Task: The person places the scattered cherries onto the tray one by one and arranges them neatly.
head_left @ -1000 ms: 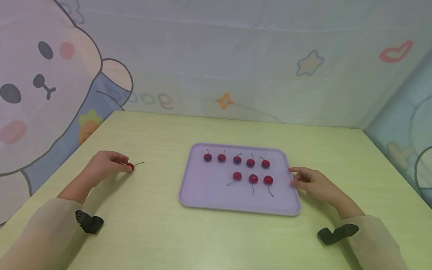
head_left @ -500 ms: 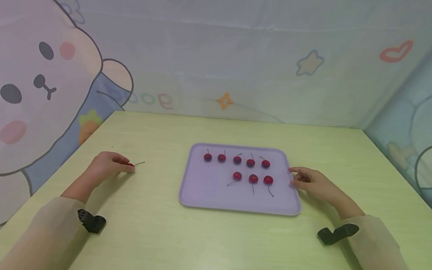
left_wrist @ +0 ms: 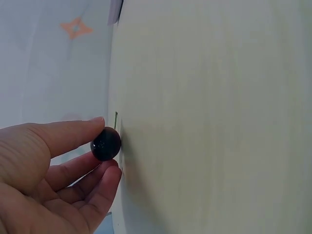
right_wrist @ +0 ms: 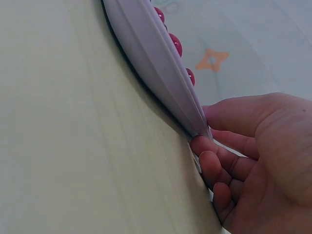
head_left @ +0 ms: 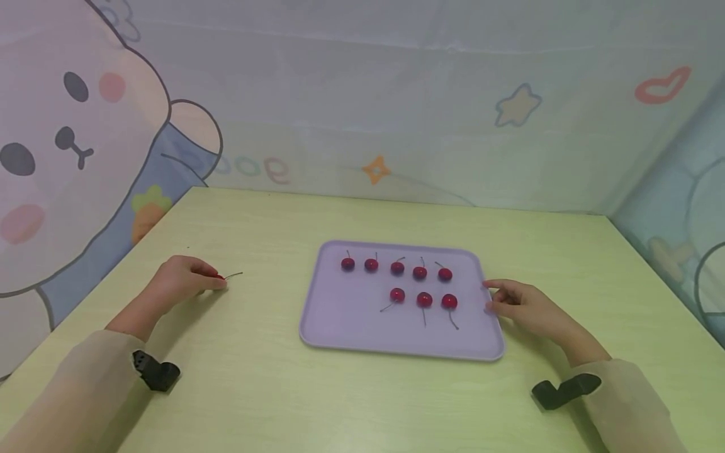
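Observation:
On the left side of the table, my left hand pinches a red cherry between thumb and fingers, close over the tabletop. In the head view the fingers mostly cover this cherry, and its thin stem points right. A purple tray lies mid-table, bearing several cherries in two rows: the back row with stems pointing away, the front row with stems toward me. At the tray's right rim, my right hand holds the edge, thumb above and fingers at its underside in the right wrist view.
The pale yellow-green table reaches back to a printed cloth backdrop with a cartoon bear at left. Another cloth panel stands on the right. Both sleeves carry black wrist devices.
My left hand has shifted slightly right, its thumb and fingers closing farther over the cherry. The right hand, tray and the cherries on it have stayed in place.

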Motion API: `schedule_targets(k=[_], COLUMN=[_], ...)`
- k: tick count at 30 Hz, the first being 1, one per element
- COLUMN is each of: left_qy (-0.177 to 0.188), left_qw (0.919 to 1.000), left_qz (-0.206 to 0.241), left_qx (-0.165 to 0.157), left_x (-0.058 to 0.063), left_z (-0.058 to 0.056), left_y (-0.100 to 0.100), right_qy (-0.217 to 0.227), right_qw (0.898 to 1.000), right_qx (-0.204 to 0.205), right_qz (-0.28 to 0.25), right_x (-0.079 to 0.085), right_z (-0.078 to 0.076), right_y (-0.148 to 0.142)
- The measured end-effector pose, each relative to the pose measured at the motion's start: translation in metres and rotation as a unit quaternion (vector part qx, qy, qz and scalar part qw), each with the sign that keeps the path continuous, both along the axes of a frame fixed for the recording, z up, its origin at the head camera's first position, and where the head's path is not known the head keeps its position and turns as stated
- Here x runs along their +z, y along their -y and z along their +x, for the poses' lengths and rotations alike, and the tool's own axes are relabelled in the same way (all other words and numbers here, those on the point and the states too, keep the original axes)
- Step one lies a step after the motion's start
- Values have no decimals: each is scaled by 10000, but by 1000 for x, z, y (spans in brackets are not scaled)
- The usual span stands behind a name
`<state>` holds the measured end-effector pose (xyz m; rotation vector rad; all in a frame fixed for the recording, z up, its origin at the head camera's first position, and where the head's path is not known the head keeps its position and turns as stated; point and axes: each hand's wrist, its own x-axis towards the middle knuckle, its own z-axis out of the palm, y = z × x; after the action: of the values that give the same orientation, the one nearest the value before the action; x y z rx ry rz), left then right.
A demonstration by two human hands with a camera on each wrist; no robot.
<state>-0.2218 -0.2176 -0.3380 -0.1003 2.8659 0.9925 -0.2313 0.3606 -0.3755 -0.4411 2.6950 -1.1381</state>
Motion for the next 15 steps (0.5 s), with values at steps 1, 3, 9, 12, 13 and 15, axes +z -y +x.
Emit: schedule_targets(k=[1, 3, 9, 12, 13, 15], left_qy=[-2, 12, 38, 14, 6, -20], left_qw=[10000, 10000, 10000, 9999, 9999, 9998], left_qz=[-17, -28, -56, -110, -122, -155], left_qx=[-6, -16, -32, -69, -84, -115], left_x=[0, 0, 2, 2, 3, 3], left_z=[0, 0, 0, 0, 0, 0], left_y=[0, -1, -2, -4, -5, -6], right_qy=[-2, -13, -19, 0, 5, 16], right_qw=[10000, 10000, 10000, 10000, 10000, 10000], right_qx=[7, 29, 49, 17, 10, 5], right_qz=[-3, -18, -62, -81, -88, -98], right_x=[0, 1, 2, 2, 2, 3], right_z=[0, 0, 1, 2, 2, 3], right_y=[0, 0, 1, 1, 1, 1])
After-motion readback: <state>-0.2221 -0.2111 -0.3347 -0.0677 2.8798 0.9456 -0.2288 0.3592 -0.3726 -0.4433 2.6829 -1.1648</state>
